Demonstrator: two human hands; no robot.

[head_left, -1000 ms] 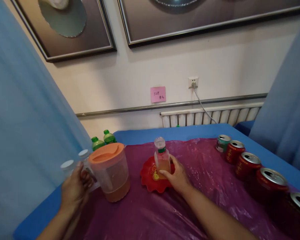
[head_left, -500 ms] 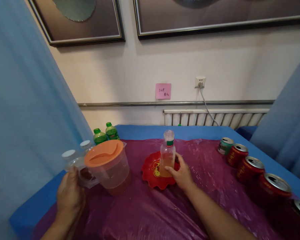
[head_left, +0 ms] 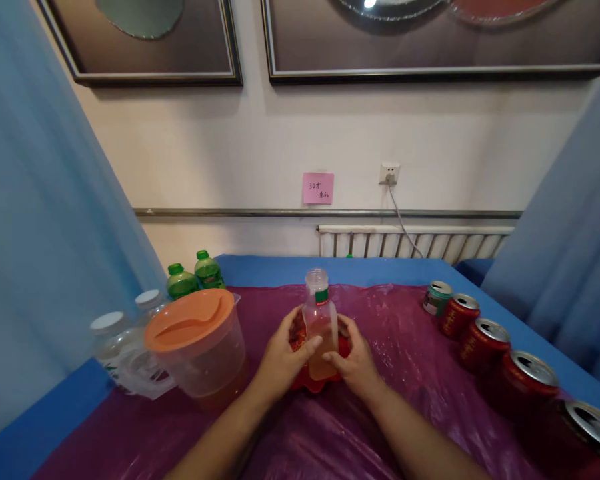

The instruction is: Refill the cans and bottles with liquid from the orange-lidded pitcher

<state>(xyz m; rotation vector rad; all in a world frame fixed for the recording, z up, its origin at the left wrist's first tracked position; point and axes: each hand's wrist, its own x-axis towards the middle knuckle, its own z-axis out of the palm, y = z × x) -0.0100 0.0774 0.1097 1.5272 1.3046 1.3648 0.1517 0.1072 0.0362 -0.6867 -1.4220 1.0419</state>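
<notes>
A clear bottle (head_left: 321, 320) without a cap, partly filled with orange-tinted liquid, stands upright between my two hands. My left hand (head_left: 290, 350) wraps its left side, thumb across the front. From the right, my right hand (head_left: 357, 357) grips the same bottle low down. Behind and below it is a red scalloped plate (head_left: 316, 385), mostly covered by the hands and bottle; I cannot tell whether the bottle rests on it. Left of my hands stands a clear pitcher (head_left: 213, 363) with an orange lid (head_left: 193, 320) and some liquid at its bottom.
Lidded clear jars (head_left: 111, 340) and green bottles (head_left: 209, 270) stand left of and behind the pitcher. A row of opened cans (head_left: 485, 343) lines the right side. Purple plastic sheeting (head_left: 400, 320) covers the blue table (head_left: 370, 270). Blue curtains (head_left: 55, 200) hang at both sides.
My left hand has left the pitcher's handle and moved right onto the bottle. My right hand still holds the bottle, now slightly nearer to me. The view has shifted a little.
</notes>
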